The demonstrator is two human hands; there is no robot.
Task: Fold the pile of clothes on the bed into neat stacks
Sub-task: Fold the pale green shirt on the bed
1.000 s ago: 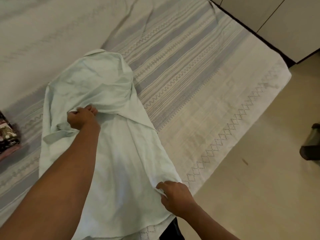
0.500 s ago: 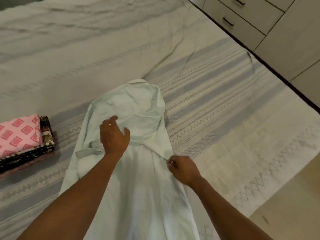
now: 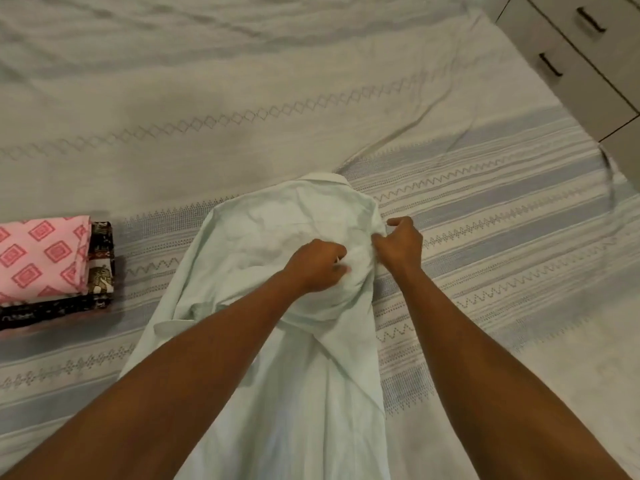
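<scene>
A pale mint-green shirt (image 3: 263, 237) lies lengthwise on the bed, collar at the far end, its sleeves folded across its back. My left hand (image 3: 317, 266) sits on the upper right of the shirt with fingers curled into the cloth. My right hand (image 3: 400, 249) pinches the shirt's right shoulder edge just beside the left hand. A folded stack (image 3: 45, 261) with a pink patterned garment on top of dark printed ones sits at the left edge.
The bed is covered by a cream and grey-blue striped spread (image 3: 502, 209) with wrinkles near the collar. White drawers with dark handles (image 3: 571, 39) stand past the bed's far right corner.
Both hands have moved up the shirt toward its right shoulder; the right hand left the lower hem side. The camera has tilted up, bringing the folded stack and drawers into view.
</scene>
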